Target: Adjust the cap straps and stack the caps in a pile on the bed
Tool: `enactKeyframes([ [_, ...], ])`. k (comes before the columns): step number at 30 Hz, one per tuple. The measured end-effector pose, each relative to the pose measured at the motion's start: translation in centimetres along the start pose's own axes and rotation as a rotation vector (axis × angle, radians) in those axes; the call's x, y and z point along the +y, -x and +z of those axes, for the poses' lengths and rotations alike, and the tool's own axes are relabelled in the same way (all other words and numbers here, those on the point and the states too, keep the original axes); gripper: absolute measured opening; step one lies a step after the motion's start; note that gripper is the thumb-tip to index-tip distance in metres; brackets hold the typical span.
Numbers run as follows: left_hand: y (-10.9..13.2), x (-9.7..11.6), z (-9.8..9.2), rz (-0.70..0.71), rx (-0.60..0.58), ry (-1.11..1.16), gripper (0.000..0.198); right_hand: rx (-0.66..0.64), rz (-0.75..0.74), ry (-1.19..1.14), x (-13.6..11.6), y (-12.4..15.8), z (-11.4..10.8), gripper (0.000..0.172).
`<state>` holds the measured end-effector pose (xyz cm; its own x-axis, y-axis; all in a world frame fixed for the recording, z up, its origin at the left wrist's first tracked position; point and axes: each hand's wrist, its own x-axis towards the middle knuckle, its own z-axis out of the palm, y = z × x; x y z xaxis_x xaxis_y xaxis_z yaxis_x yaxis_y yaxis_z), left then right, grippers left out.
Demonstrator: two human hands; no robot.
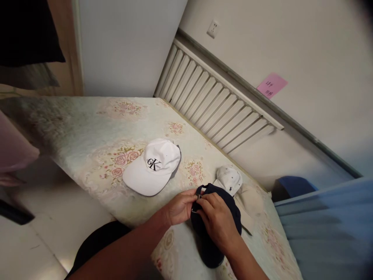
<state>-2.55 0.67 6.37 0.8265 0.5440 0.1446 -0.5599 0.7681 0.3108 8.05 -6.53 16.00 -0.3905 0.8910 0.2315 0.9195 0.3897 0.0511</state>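
A dark navy baseball cap (233, 212) is between my two hands, its brim pointing down toward me. My left hand (182, 208) pinches the cap's back strap near a small metal buckle (198, 196). Over the back of the cap lies my right hand (217, 217), its fingers curled onto the strap by the same buckle. Part of the crown is hidden under that hand. To the left, a white baseball cap (161, 155) with black letters rests on the floral cover. Behind the navy cap sit a smaller white cap (229, 179) and a beige cap (250, 200).
The floral cover (136, 124) spreads over a bed or table. A white radiator (215, 97) runs along the wall, with a pink note (272, 84) above it. Blue fabric (326, 221) hangs at the right. Tiled floor (32, 241) shows at the lower left.
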Motion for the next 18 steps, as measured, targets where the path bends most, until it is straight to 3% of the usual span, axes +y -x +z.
enactKeyframes([
  [9,0.0,-0.1,0.4,-0.127,0.024,0.088,0.029,-0.197,-0.142,0.155,1.3,0.1,0.1,0.025],
  [13,0.4,0.1,0.5,-0.218,-0.064,0.036,0.040,-0.238,-0.156,0.144,1.4,0.3,-0.3,0.022],
  [18,0.5,-0.3,0.4,-0.246,-0.068,-0.033,0.049,-0.244,-0.159,0.104,2.0,1.1,0.1,0.021],
])
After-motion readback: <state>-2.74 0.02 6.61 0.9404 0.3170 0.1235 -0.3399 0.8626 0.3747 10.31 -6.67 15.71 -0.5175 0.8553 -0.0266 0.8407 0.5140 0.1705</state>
